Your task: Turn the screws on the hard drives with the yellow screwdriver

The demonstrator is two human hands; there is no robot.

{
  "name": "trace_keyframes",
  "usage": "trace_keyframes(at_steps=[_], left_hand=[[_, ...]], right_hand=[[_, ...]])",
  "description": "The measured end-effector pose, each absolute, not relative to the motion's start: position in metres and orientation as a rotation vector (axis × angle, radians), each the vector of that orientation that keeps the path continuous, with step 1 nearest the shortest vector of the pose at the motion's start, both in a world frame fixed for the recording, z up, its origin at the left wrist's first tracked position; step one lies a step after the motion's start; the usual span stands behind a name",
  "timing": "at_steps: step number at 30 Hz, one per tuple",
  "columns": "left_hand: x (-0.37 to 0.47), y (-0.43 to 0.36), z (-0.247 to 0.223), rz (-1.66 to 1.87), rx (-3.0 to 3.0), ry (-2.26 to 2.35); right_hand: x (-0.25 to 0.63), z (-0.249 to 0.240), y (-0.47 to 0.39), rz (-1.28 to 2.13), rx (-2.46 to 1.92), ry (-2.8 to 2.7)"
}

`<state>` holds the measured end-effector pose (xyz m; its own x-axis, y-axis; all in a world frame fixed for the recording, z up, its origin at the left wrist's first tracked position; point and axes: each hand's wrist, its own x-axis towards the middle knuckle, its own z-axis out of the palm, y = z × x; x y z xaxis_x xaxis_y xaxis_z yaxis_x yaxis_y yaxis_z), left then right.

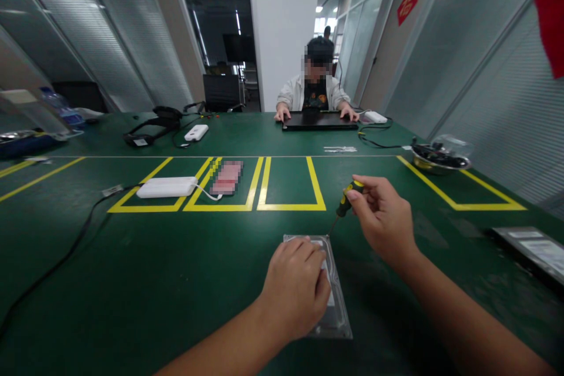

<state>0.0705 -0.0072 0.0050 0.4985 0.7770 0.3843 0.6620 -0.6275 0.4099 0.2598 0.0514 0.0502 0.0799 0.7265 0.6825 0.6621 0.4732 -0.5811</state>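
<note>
A silver hard drive (pixel 335 305) lies flat on the green table in front of me. My left hand (pixel 296 285) rests over its upper and left part, fingers bent and pressed down to hold it, which hides much of the label. Between the thumb and fingers of my right hand (pixel 382 211) is a screwdriver (pixel 343 204) with a green and yellow handle. The screwdriver tilts, and its thin shaft runs down to the drive's far right corner, where the tip seems to touch a screw spot. Any screw there is too small to make out.
A second drive-like device (pixel 535 249) lies at the right. Behind it stands a metal bowl (pixel 436 167) of dark parts. Left of centre are a white power bank (pixel 167 187) and a blurred phone (pixel 228 177), joined by a cable. Opposite, a person handles a black panel (pixel 320 121).
</note>
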Motion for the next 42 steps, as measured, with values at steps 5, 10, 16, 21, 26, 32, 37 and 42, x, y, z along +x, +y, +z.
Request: trace_keyframes(at_steps=[5,10,16,21,26,32,37,42], left_hand=[[0.070,-0.007,0.006,0.810,2.529,1.233],[0.070,-0.009,0.006,0.813,2.529,1.227],[0.071,-0.008,0.006,0.809,2.520,1.231],[0.071,-0.006,0.006,0.840,2.526,1.218],[0.071,-0.006,0.007,0.830,2.532,1.220],[0.072,-0.008,0.008,0.771,2.571,1.245],[0.072,-0.008,0.007,0.777,2.582,1.256],[0.072,-0.006,0.006,0.778,2.583,1.247]], right_hand=[[0.260,0.058,0.050,0.084,-1.243,-1.674],[0.261,0.076,0.046,-0.035,-1.213,-1.763],[0.257,0.102,0.043,0.042,-1.241,-1.946],[0.255,0.114,0.039,0.085,-1.301,-2.020],[0.256,0.115,0.039,0.024,-1.305,-2.045],[0.258,0.115,0.042,0.024,-1.262,-2.055],[0.258,0.117,0.040,0.062,-1.269,-2.056],[0.256,0.115,0.041,0.049,-1.253,-2.041]])
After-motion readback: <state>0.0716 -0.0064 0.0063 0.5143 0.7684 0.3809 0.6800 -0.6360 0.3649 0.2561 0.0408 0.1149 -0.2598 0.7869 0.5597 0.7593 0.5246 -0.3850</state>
